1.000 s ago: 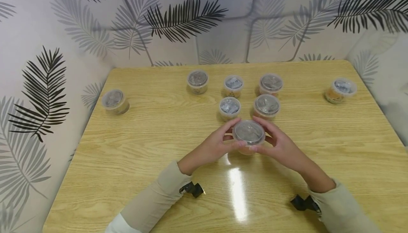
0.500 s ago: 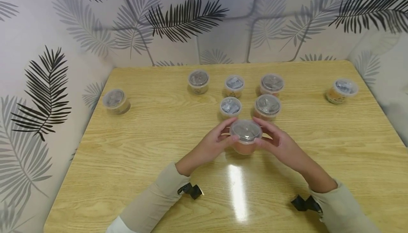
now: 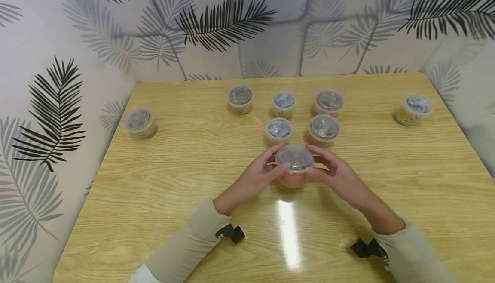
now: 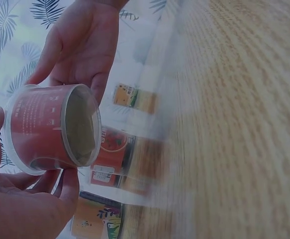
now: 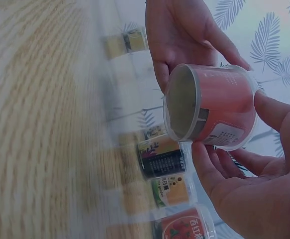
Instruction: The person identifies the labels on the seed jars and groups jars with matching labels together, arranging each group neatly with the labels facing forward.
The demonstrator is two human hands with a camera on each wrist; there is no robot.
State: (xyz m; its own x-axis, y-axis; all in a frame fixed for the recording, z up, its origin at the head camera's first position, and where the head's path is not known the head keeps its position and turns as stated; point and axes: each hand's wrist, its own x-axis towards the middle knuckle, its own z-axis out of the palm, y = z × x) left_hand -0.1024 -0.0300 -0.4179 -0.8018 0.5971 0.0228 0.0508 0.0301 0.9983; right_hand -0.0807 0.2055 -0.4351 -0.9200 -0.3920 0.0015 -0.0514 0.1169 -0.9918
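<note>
Both hands hold a round red plastic tub (image 3: 294, 179) with a clear lid over something greyish. My left hand (image 3: 259, 173) grips its left side, thumb at the front below the lid's rim and fingers behind. On the opposite side my right hand (image 3: 336, 177) holds it the same way. Both wrist views show the tub's base raised off the tabletop. White print covers the red wall (image 4: 40, 127) in the left wrist view, and a pale label (image 5: 227, 134) shows in the right wrist view. Just beyond stand a small tub (image 3: 279, 130) and a larger reddish tub (image 3: 324, 128).
Farther back on the wooden table (image 3: 174, 197) are a small tub (image 3: 283, 104), a larger tub (image 3: 328, 101) and another lidded tub (image 3: 240, 99). One tub (image 3: 141, 123) stands far left, an orange one (image 3: 413, 110) far right. A leaf-patterned wall (image 3: 270, 50) borders the table.
The held tub has shifted slightly left and turned upward at the front, so more of its red side shows. Both hands keep their hold; the other tubs stay put.
</note>
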